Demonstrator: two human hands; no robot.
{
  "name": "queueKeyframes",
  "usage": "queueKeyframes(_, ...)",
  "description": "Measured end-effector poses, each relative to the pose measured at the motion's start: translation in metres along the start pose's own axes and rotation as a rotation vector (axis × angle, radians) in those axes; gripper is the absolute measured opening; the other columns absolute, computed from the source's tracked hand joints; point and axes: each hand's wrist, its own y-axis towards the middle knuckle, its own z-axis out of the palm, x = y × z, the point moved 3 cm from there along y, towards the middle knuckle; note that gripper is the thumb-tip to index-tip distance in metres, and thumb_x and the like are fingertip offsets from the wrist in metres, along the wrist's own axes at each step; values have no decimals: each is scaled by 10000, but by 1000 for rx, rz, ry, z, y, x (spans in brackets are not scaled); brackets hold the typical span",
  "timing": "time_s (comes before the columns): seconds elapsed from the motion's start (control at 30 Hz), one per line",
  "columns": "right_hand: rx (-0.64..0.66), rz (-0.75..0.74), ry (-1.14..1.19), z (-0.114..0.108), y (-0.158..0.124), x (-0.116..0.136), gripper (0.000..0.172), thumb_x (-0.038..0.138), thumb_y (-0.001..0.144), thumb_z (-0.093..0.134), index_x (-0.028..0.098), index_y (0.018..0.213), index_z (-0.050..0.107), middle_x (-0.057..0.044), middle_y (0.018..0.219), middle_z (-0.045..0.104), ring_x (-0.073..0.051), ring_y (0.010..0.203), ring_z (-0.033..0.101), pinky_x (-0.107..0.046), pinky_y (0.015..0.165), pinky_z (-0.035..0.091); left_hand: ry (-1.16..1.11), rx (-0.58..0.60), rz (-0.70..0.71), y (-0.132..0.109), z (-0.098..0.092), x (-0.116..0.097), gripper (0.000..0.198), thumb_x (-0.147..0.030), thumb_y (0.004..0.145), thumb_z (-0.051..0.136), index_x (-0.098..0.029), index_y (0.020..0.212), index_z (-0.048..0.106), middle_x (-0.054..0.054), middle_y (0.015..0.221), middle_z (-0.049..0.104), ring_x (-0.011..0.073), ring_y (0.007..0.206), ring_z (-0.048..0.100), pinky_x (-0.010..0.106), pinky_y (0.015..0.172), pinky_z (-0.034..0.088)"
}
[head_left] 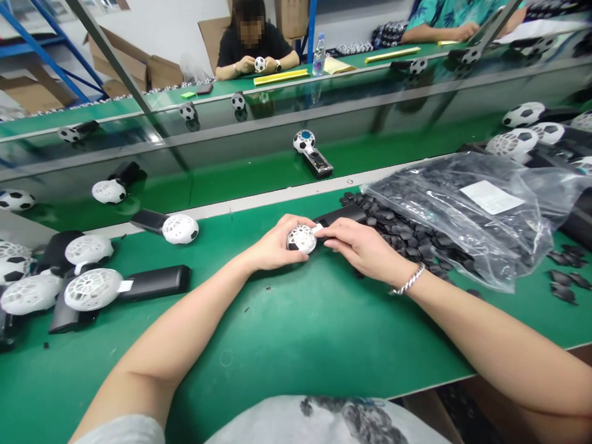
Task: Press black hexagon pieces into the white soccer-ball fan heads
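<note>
My left hand [282, 243] is closed round the head of a handheld fan [302, 239], patterned like a football with a white grille and black patches. Its black handle [342, 215] points away to the right, and a small white tag shows at the neck. Thumb and fingers of my right hand [358, 245] are pinched together at the right side of the fan head, by the neck. What they hold, if anything, is too small to make out. Just beyond that hand lies a heap of small flat black pieces [414, 240].
A clear plastic bag [472, 208] of black pieces lies at the right. More football fans [95, 288] are grouped at the left, with others [513, 140] at the far right. Beyond the bench edge runs a green conveyor [235, 179] carrying fans; two people sit across it.
</note>
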Motion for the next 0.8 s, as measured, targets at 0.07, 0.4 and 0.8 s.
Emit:
queueKeyframes(0.07, 1, 27, -1, 0, 0, 0, 178, 189, 845, 475, 206, 936, 627, -57, 872, 633, -174, 792, 593, -307, 733, 474, 6, 0, -4, 0, 0, 0, 523, -236, 651, 662, -233, 1136, 468, 48, 1146, 465, 221, 1105, 455, 377, 981, 361)
queueKeyframes(0.4, -111, 110, 88, 0, -2, 1, 51, 212, 794, 567, 192, 795, 614, -38, 795, 638, -158, 717, 576, -289, 678, 456, 63, -71, -18, 0, 5, -5, 510, -209, 632, 659, -218, 1111, 485, 37, 1124, 510, 228, 1089, 458, 378, 963, 366)
queueKeyframes(0.8, -97, 199, 252, 16, 2, -8, 54, 224, 762, 608, 182, 742, 634, 5, 740, 660, -135, 681, 577, -247, 653, 432, 41, -194, -97, 0, 12, -7, 457, -296, 651, 680, -215, 1067, 507, 43, 1053, 512, 202, 974, 514, 350, 874, 418)
